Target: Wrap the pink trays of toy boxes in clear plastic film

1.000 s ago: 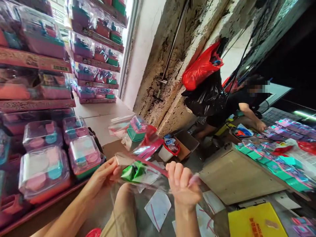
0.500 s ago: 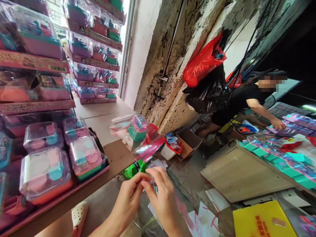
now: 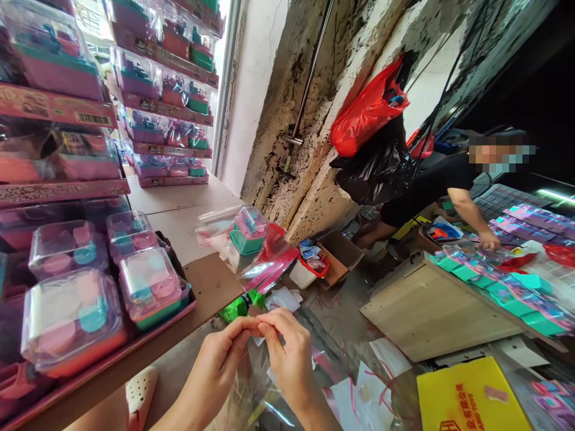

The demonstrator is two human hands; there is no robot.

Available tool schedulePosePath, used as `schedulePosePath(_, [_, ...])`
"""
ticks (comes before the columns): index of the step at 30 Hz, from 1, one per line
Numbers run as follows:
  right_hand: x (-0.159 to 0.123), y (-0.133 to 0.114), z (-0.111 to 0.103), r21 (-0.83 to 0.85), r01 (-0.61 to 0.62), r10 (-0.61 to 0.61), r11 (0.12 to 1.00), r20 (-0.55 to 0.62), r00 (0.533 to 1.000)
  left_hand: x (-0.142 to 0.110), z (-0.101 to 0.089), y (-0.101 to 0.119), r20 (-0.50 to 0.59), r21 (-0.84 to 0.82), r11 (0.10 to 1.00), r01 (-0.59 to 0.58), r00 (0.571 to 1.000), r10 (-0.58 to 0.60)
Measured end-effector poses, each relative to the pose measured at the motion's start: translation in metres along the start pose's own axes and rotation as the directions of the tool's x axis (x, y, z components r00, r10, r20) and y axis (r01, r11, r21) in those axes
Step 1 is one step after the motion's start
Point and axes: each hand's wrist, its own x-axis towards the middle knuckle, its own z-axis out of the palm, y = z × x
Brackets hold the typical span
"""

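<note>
Pink trays (image 3: 173, 180) on pale table (image 3: 179, 200)

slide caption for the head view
Bare left hand and bare right hand meet near clear-lidded, multicoloured plastic boxes, a red plastic bag hanging beyond.

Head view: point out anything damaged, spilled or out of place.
To the right of the hands, white paper-like sheets with pinkish-red strips lie strewn at odd angles on the grey floor, not stacked. Farther back, the rough brown-and-cream wall looks damaged: its surface is pitted and patchy.
</note>
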Motion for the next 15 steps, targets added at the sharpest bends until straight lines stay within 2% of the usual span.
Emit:
schedulePosePath(5, [0.005,0.008,-0.005,0.239,-0.199,0.169,0.95,0.138,0.976,-0.002,-0.006,-0.003,0.042,0.026,0.999,-0.024,0.999,0.023])
schedulePosePath(9, [0.005,0.015,-0.004,0.338,-0.283,0.222,0.897,0.207,0.953,-0.003,-0.012,-0.013,0.089,0.065,0.997,-0.041,0.995,0.036])
schedulePosePath(12, [0.002,0.018,0.003,0.266,-0.268,0.235,0.926,0.148,0.961,-0.003,-0.012,-0.018,0.11,0.06,0.997,-0.045,0.993,0.039])
schedulePosePath(15, [-0.003,0.017,0.01,0.142,-0.133,0.14,0.981,-0.04,0.989,-0.003,-0.009,-0.02,0.1,0.018,1.0,0.01,0.995,-0.012])
